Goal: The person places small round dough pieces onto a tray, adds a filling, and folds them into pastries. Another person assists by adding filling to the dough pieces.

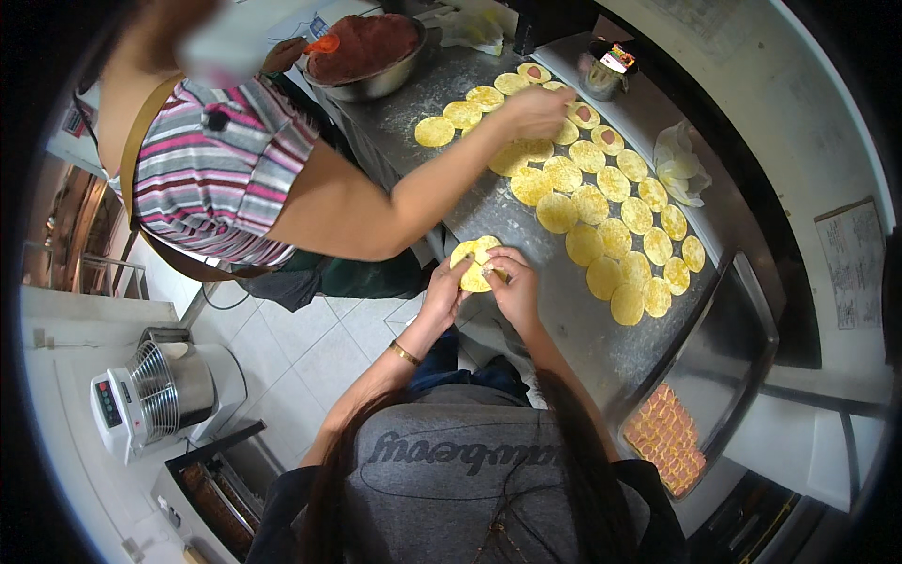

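Between my hands, above the near edge of the metal table, is a yellow dough round (pixel 467 252). It looks partly folded; any filling inside is hidden. My left hand (pixel 445 293) grips its left side with the thumb on top. My right hand (pixel 513 286) pinches its right edge, fingertips bent together. Rows of flat yellow dough rounds (pixel 591 204) cover the floured metal table (pixel 489 202) beyond. A few far ones carry a small lump of reddish-brown filling (pixel 608 136).
At my left, a co-worker's arm (pixel 423 193) reaches across the far rounds. A metal bowl (pixel 381 86) of reddish-brown filling with an orange scoop (pixel 324 44) stands at the far left. A tray (pixel 719 362) at right holds rows of small shaped pieces (pixel 664 440). A mixer (pixel 169 390) stands lower left.
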Demonstrator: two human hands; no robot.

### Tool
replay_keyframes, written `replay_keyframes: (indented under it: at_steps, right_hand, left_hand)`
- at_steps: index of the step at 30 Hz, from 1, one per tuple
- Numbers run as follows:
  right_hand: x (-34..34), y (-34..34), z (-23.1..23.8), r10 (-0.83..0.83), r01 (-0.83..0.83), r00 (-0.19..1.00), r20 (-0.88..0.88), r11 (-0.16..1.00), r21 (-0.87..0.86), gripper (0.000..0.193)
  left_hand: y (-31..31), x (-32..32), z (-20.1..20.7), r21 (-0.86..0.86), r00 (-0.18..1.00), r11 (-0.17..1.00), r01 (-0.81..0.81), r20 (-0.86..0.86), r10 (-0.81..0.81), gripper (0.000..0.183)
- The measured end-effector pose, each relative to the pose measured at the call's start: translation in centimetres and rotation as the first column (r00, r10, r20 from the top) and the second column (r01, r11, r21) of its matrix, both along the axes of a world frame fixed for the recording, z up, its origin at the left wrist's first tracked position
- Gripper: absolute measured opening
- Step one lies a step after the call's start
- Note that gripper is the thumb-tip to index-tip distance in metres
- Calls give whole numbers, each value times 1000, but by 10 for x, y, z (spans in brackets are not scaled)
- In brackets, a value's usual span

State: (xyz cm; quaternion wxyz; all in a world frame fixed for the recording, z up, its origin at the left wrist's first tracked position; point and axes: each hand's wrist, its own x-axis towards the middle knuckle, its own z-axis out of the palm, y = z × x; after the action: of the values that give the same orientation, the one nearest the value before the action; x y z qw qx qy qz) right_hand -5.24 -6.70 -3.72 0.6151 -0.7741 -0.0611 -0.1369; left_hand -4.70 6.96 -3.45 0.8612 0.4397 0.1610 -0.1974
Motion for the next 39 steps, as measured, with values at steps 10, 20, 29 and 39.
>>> replay_keyframes:
  at_steps: [10, 20, 29, 39]
  right_hand:
    - [73, 3, -43, 166, -67, 969, -183, 890, 451, 15]
    - [216, 16, -46, -153, 171, 956, -251, 984, 50, 31]
    - [171, 39, -47, 64, 46, 992, 105, 592, -805, 37]
    - [171, 40, -48, -1, 133, 986, 169, 617, -776, 33]
  left_hand:
    - [38, 1, -4, 263, 988, 959, -108, 136, 74, 37]
    - [82, 6, -9, 249, 962, 935, -254, 165, 218, 54]
    - [82, 19, -16, 241, 977, 952, -188, 147, 156, 52]
    - [84, 18, -23, 213, 977, 957, -196, 126, 172, 42]
